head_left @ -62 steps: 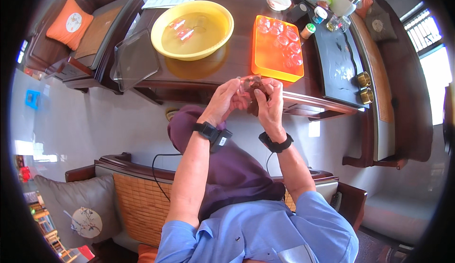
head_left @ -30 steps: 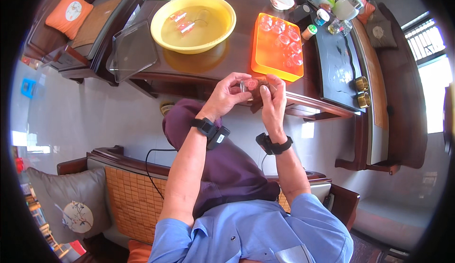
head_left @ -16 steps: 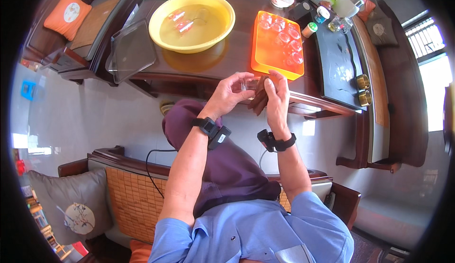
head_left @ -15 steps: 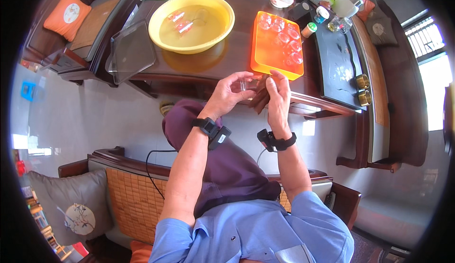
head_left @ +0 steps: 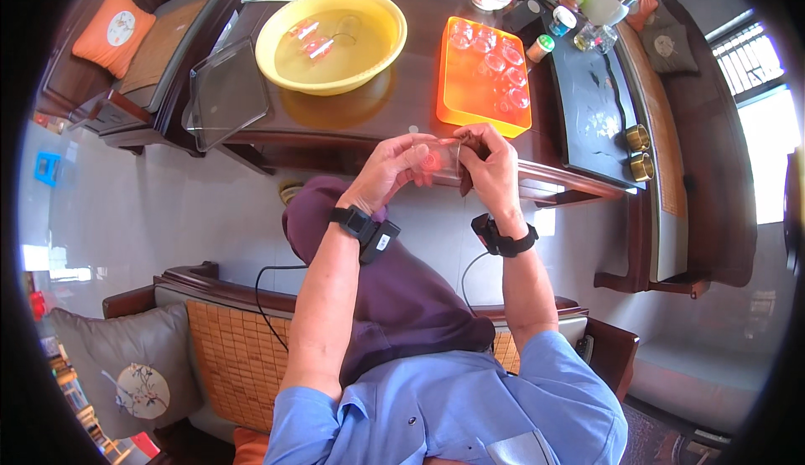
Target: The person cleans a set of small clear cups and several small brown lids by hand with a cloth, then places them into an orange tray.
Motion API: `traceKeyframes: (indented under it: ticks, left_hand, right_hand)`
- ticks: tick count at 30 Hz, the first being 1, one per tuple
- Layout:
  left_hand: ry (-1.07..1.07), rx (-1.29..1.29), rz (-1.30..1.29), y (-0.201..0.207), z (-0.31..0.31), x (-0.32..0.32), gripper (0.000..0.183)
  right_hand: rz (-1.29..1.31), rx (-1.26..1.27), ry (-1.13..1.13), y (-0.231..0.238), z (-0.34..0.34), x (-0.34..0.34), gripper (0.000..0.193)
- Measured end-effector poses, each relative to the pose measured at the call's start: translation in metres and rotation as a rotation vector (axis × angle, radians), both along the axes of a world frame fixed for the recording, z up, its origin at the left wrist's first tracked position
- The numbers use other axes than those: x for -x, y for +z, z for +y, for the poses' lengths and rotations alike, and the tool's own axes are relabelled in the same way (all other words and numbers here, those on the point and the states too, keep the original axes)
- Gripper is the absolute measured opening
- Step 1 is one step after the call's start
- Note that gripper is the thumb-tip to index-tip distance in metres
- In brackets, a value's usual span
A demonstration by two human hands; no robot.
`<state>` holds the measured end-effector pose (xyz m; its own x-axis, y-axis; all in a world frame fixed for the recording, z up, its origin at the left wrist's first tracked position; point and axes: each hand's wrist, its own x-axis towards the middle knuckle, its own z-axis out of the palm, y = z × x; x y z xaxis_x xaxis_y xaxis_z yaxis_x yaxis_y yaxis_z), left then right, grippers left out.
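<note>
1. nearest, the left hand (head_left: 387, 173) has thumb and fingers curled around a small clear cup (head_left: 436, 160), tipped on its side just in front of the table (head_left: 412, 96), likely to keep it steady.
2. the right hand (head_left: 493, 167) pinches a brown cloth (head_left: 466, 182) at the cup's right end, its fingers nearly together; i cannot tell whether cloth is inside.
3. beyond, an orange tray (head_left: 461, 104) carries more clear cups (head_left: 495, 63) along its far and right parts, seemingly within easy reach.
4. left of it, a yellow basin (head_left: 331, 88) holds water and glassware (head_left: 317, 46), perhaps kept apart as wet.
5. unlike half a second ago, the cup's red mark shows and the cloth is mostly hidden.
</note>
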<state>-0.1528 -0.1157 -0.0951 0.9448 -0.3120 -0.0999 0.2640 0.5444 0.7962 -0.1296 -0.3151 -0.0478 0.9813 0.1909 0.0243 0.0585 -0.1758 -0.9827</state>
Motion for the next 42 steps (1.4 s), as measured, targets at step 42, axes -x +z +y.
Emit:
traceKeyframes:
  ticks: [42]
  left_hand:
    - [0.007, -0.151, 0.174, -0.005, 0.003, -0.006, 0.054]
  right_hand:
    - [-0.315, 0.527, 0.323, -0.028, 0.029, 0.042, 0.042]
